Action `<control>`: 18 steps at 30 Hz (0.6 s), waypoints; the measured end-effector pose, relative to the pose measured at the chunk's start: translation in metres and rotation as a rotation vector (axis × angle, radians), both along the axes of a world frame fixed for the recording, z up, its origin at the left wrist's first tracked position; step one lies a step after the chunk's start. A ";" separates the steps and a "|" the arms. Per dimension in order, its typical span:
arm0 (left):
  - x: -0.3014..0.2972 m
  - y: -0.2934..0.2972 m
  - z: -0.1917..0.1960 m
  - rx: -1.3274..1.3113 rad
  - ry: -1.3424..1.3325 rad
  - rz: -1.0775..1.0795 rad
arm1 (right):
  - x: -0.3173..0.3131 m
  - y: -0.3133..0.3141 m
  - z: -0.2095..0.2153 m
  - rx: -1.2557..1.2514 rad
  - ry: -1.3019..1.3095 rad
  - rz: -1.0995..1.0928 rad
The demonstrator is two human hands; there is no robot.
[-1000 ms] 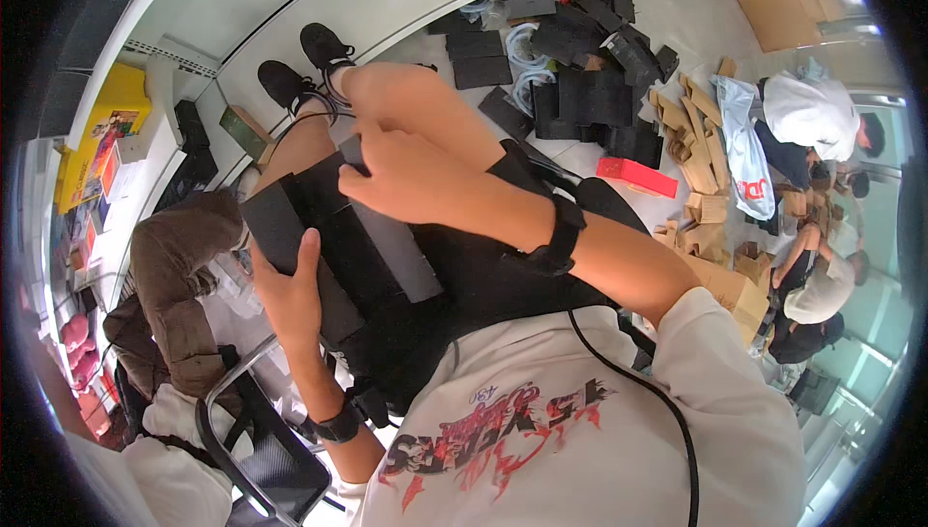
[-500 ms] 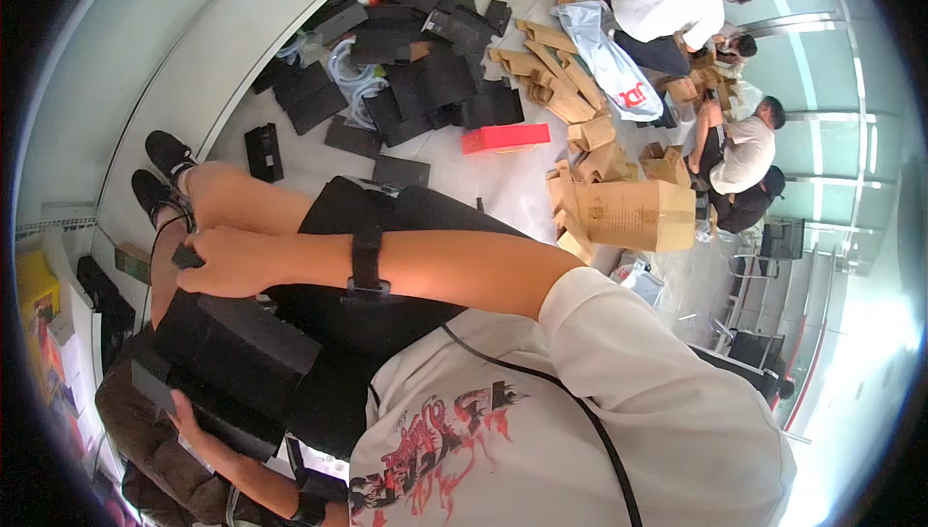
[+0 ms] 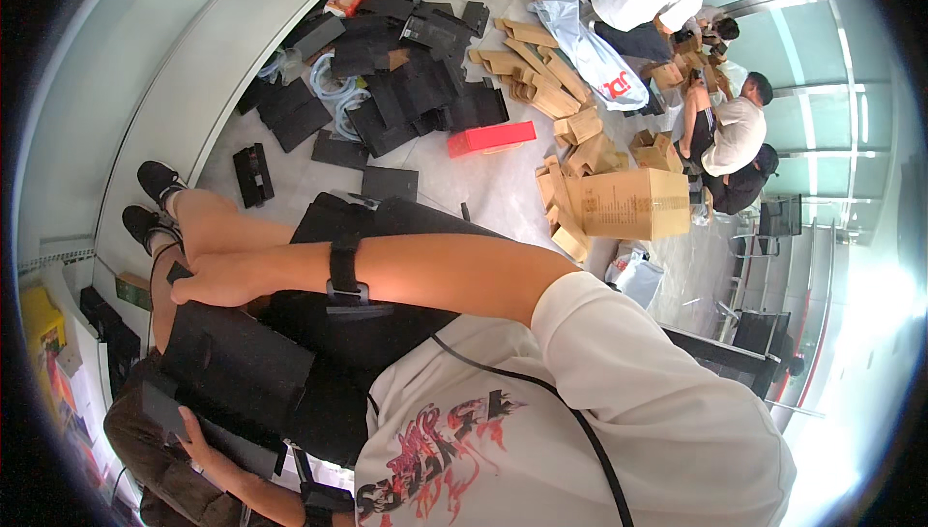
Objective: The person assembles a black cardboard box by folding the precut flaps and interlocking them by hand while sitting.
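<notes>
An opened black cardboard box (image 3: 242, 363) lies across my lap, its panels spread. My right hand (image 3: 217, 282) is closed at the box's far end, with a small black piece (image 3: 179, 274) between thumb and fingers. Whether that piece is a flap of the box I cannot tell. At the near left side, my left hand (image 3: 200, 445) holds the box by a black side panel (image 3: 162, 408), its fingers lying over the edge. Both wrists wear black straps.
Many flattened black boxes (image 3: 411, 92) are heaped on the floor beside a red box (image 3: 491, 138). Brown cardboard pieces (image 3: 541, 82) and a large carton (image 3: 633, 203) lie farther right. Several people (image 3: 735, 131) sit or bend there. A brown cushion (image 3: 135, 430) is below the box.
The whole view has shifted slightly. My right hand is a little lower, closer to the box's upper edge, still pinching the black piece. My left hand keeps its hold on the box.
</notes>
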State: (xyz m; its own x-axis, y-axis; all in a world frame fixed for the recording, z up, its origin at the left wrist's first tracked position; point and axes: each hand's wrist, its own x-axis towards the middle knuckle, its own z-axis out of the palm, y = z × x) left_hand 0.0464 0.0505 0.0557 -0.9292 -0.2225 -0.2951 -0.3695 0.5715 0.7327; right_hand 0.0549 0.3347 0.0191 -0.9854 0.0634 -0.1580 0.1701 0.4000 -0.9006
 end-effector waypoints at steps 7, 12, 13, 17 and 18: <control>-0.008 -0.016 -0.023 -0.154 0.043 0.079 | -0.016 -0.020 -0.004 -0.419 -0.200 0.150; -0.022 -0.043 -0.021 0.133 -0.009 -0.053 | -0.019 -0.038 -0.019 -0.324 0.093 0.096; -0.013 -0.041 -0.014 0.142 -0.012 0.033 | -0.015 -0.028 0.017 -0.345 -0.167 0.208; 0.016 -0.009 -0.012 0.069 0.099 -0.205 | -0.023 -0.033 0.020 -0.091 -0.206 0.278; 0.014 0.013 -0.014 -0.013 0.238 -0.368 | -0.022 -0.035 0.009 -0.057 -0.160 0.178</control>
